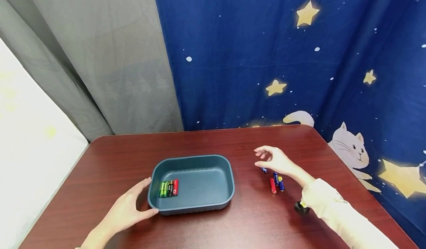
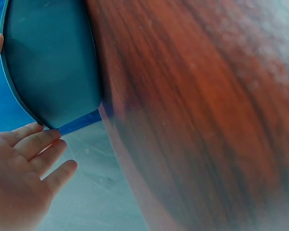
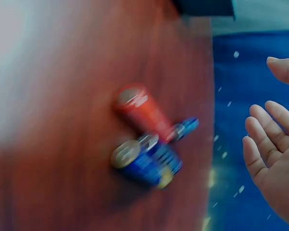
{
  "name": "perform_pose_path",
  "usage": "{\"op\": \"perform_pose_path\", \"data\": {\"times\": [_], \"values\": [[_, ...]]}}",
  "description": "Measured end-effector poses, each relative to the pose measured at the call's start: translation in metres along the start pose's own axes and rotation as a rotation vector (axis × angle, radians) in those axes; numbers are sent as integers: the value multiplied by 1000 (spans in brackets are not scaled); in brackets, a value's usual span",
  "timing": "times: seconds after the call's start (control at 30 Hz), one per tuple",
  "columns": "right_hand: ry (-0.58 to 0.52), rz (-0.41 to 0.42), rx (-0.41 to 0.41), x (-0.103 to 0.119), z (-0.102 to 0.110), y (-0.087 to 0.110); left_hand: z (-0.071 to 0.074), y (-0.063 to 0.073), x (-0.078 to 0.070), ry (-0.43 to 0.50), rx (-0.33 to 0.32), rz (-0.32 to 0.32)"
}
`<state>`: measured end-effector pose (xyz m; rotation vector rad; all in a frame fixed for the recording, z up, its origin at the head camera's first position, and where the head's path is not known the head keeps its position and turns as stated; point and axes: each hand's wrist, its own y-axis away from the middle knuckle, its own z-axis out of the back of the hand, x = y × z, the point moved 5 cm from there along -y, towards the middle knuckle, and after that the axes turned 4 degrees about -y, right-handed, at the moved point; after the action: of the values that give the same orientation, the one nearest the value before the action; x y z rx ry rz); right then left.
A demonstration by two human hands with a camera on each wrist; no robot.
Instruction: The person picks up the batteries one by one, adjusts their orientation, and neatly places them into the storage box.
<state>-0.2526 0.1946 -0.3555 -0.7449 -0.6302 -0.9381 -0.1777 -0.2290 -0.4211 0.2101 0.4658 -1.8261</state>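
Red, cylindrical, metal-ended battery [image 1: 273, 186]: toward the person [image 1: 342, 214] from the nearer, right hand [image 1: 275, 161]; long axis fore-and-aft;
Right hand: fingers parted, empty;
Left hand [image 1: 124, 208]: fingers spread

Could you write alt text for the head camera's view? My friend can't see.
A person's right-hand grip hovers near loose red and blue batteries on a brown table. The left-hand grip touches the left end of a teal bin holding four batteries in a row: two green, one black, one red. A starry curtain hangs behind.
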Motion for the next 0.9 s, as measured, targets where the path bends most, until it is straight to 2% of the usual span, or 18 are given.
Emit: {"op": "perform_pose_path", "data": {"times": [0.2,0.4,0.57,0.9], "values": [[17,-55,-31,-43,9,33,-1,0,0,3,-3,-1],[87,1,-66,-79,10,55,-1,0,0,2,-11,-6],[122,75,-73,-84,7,66,-1,0,0,-2,-18,-10],[291,161,-124,-85,0,77,-1,1,-1,11,-12,-5]]}}
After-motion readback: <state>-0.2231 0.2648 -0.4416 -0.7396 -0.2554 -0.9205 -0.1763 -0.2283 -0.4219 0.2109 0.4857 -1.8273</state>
